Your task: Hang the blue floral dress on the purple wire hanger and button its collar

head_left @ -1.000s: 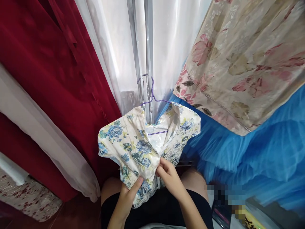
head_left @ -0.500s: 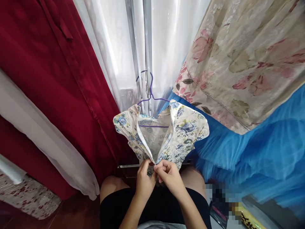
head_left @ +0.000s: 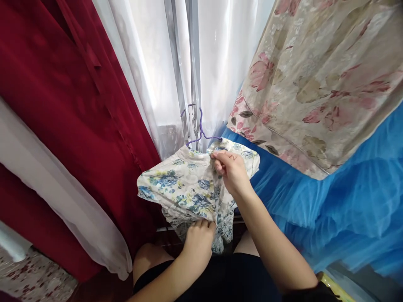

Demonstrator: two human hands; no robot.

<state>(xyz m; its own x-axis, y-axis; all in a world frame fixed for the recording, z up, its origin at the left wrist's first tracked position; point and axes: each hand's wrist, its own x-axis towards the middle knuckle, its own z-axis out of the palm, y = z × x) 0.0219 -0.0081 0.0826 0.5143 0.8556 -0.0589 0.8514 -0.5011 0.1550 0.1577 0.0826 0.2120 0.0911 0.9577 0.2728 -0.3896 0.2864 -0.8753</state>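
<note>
A white dress with blue flowers hangs on a thin purple wire hanger, whose hook sits by a metal window frame. My right hand is raised to the neckline and pinches the fabric near the top, fingers closed. My left hand grips the lower part of the dress, fingers curled into the cloth. The opening of the dress is drawn together between the two hands.
A dark red curtain hangs on the left, a sheer white curtain behind the dress. A beige floral cloth hangs at upper right over blue netting. My knees are below the dress.
The dress opening was spread wide with both hands at its bottom. Now my right hand has risen to the neckline and the opening is closed; the left hand stays low.
</note>
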